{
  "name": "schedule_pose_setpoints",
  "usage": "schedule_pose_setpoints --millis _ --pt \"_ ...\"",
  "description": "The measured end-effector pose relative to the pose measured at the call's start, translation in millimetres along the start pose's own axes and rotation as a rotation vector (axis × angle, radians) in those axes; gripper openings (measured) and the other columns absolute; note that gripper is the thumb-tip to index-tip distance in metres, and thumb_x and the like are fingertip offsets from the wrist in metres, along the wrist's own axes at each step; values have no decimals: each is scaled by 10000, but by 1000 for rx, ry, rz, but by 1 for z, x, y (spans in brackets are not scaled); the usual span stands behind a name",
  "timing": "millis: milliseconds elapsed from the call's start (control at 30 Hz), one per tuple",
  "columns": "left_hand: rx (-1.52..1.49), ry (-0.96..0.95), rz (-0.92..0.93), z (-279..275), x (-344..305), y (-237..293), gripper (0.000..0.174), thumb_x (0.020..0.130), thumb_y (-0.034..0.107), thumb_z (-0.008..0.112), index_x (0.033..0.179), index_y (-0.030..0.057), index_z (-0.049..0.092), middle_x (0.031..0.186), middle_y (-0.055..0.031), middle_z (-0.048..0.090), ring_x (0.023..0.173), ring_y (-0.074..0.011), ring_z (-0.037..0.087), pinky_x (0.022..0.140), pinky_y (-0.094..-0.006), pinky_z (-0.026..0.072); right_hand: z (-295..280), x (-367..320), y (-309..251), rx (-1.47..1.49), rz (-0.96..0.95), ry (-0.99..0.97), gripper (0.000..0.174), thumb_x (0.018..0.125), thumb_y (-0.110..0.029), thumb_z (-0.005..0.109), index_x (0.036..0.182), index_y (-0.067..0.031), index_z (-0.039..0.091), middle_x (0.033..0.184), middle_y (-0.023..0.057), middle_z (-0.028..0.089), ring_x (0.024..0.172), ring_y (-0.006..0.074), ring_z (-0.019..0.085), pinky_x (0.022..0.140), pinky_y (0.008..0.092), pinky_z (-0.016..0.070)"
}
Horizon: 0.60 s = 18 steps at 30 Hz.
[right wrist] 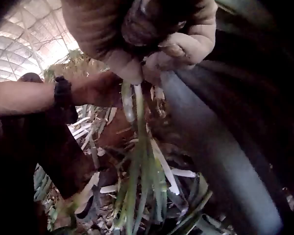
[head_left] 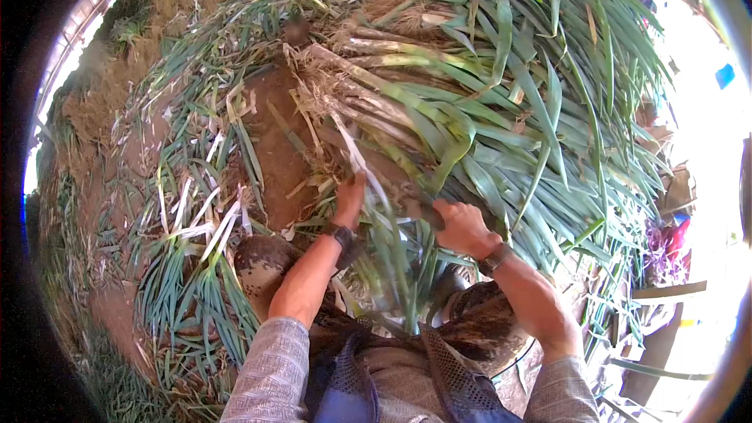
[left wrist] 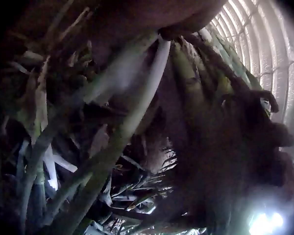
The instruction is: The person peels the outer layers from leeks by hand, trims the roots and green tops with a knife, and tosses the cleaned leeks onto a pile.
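Observation:
My left hand (head_left: 350,202) grips a leek (head_left: 351,149) around its pale stem, the root end pointing up toward the pile. Its green leaves hang blurred between my knees. In the left wrist view a pale stalk (left wrist: 149,93) runs down from beneath the hand. My right hand (head_left: 466,229) is a little to the right, beside the pile's leaves. In the right wrist view its fingers (right wrist: 103,44) curl around a dark, rounded, handle-like thing (right wrist: 149,24); I cannot tell its kind. Green leaves (right wrist: 142,161) show below that hand.
A large heap of rooted leeks (head_left: 501,78) lies ahead and to the right. Cleaned leeks (head_left: 207,243) with white stems form a bunch at left. Stripped leaves (head_left: 188,102) litter the brown ground (head_left: 274,137). My knee (head_left: 262,262) is beside the left forearm.

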<state>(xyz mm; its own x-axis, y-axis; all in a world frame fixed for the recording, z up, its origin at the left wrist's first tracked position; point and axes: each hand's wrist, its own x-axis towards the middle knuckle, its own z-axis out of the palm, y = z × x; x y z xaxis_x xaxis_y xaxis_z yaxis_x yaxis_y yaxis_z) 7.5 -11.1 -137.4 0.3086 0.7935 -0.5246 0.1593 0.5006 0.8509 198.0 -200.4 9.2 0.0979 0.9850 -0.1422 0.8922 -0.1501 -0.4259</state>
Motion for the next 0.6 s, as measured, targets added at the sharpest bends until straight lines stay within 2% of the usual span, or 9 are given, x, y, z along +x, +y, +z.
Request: schedule_pose_setpoints --millis 100,167,200,233,300,333,400,533,600 --pt "-136 -145 102 -5 15 -39 603 944 405 627 1381 12 493 1299 -147 565 1212 -272 526 953 -388 449 4 9 0 -33 -25 13 285 713 -131 623 992 -73 618 799 227 656 795 439 636 695 539 492" --pt "24 -195 818 7 5 -51 500 961 381 612 1301 19 551 1150 -99 610 1056 -209 561 873 -366 459 7 16 2 -74 -36 27 279 711 -127 623 984 -74 613 791 227 655 793 436 637 697 540 491" --pt "-80 -45 283 23 -44 3 422 951 394 627 1129 11 623 934 -60 620 851 -145 534 774 -363 449 11 21 4 -68 -28 33 289 712 -130 625 995 -74 614 797 227 658 797 434 639 703 538 493" --pt "-80 -41 286 21 -35 -11 422 951 394 627 1129 11 623 934 -60 620 851 -145 534 774 -363 449 11 25 3 -59 -21 39 299 713 -133 626 1005 -74 615 804 226 661 801 432 641 709 537 494" --pt "39 -287 366 17 -29 -48 421 940 413 639 997 -3 643 794 -39 608 720 -128 502 684 -370 441 8 26 -2 -54 -22 22 312 713 -141 629 1017 -73 617 816 228 664 811 430 644 716 532 498" --pt "39 -282 365 23 -46 -47 421 940 413 639 997 -3 643 794 -39 608 720 -128 502 684 -370 441 7 27 -5 -51 -23 6 325 714 -148 632 1029 -71 619 829 230 667 821 428 646 723 527 503" --pt "318 -319 242 42 -71 -47 432 937 430 638 908 -2 641 736 -28 582 655 -124 474 610 -379 429 7 29 -8 -51 -33 22 345 720 -163 636 1053 -72 622 844 231 671 834 425 647 734 523 506" --pt "14 -311 209 53 -72 -75 461 956 469 603 1067 24 647 762 -3 543 637 -110 460 563 -348 403 -1 27 -5 -108 48 -47 393 744 -212 650 1112 -77 627 875 231 677 870 422 647 771 517 507" --pt "84 -317 233 40 -64 -75 462 962 463 596 1103 26 639 780 3 550 655 -106 470 581 -337 412 -18 17 -14 -59 49 -22 397 751 -222 650 1119 -75 626 875 232 676 872 427 644 777 520 503"
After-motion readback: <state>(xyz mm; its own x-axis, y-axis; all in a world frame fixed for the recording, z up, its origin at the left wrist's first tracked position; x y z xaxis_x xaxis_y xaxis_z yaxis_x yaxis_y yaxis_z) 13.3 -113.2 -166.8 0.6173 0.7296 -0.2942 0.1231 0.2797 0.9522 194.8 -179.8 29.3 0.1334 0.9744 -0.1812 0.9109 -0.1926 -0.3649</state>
